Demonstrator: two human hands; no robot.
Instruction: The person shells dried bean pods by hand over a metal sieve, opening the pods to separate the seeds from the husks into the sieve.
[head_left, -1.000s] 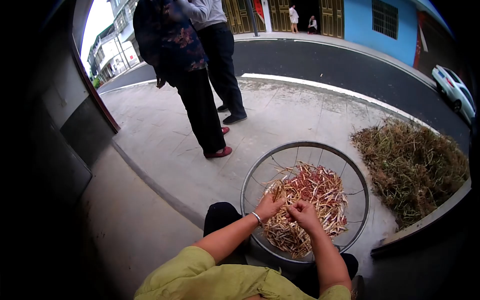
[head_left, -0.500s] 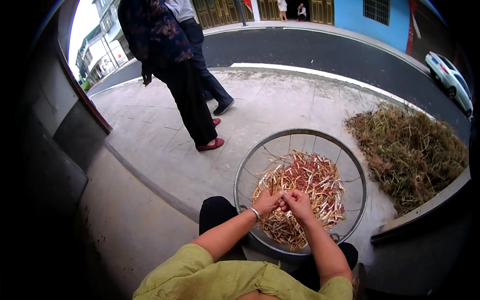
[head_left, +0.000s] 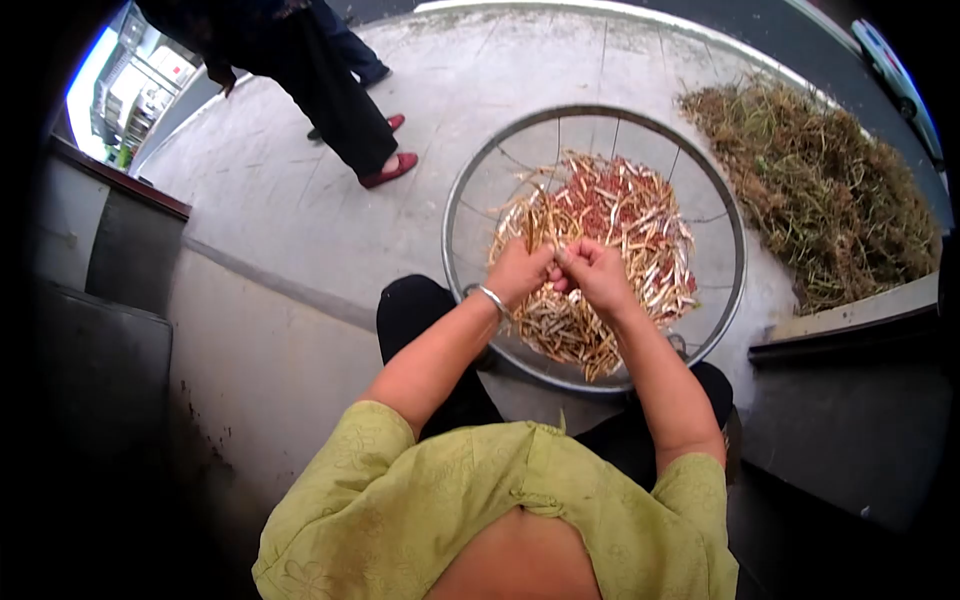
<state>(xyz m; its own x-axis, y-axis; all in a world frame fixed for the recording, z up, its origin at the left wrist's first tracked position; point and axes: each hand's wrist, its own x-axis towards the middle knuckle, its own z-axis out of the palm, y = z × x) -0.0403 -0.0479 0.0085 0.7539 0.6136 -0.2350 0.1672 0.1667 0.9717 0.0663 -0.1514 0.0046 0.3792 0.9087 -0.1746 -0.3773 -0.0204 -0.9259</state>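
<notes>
My left hand (head_left: pixel 522 272), with a silver bracelet at the wrist, is closed around some dry tan pods (head_left: pixel 536 222) that stick up past its fingers. Its fingertips meet those of my right hand (head_left: pixel 592 270), which is pinched; what that pinch holds is too small to make out. Both hands are over a round metal-rimmed tray (head_left: pixel 742 232). In it lies a heap of dry pods (head_left: pixel 640 215) with small red beans (head_left: pixel 592 212) among them.
Two people stand at the upper left, one in black trousers (head_left: pixel 325 95) and red shoes (head_left: pixel 388 170). A pile of dried plants (head_left: pixel 815 190) lies at the right, beside a ledge (head_left: pixel 850 312). A pale car (head_left: pixel 895 75) is on the road.
The view has tilted down, so the tray, hands and people appear higher. My hands are still together over the heap, with the fingertips meeting.
</notes>
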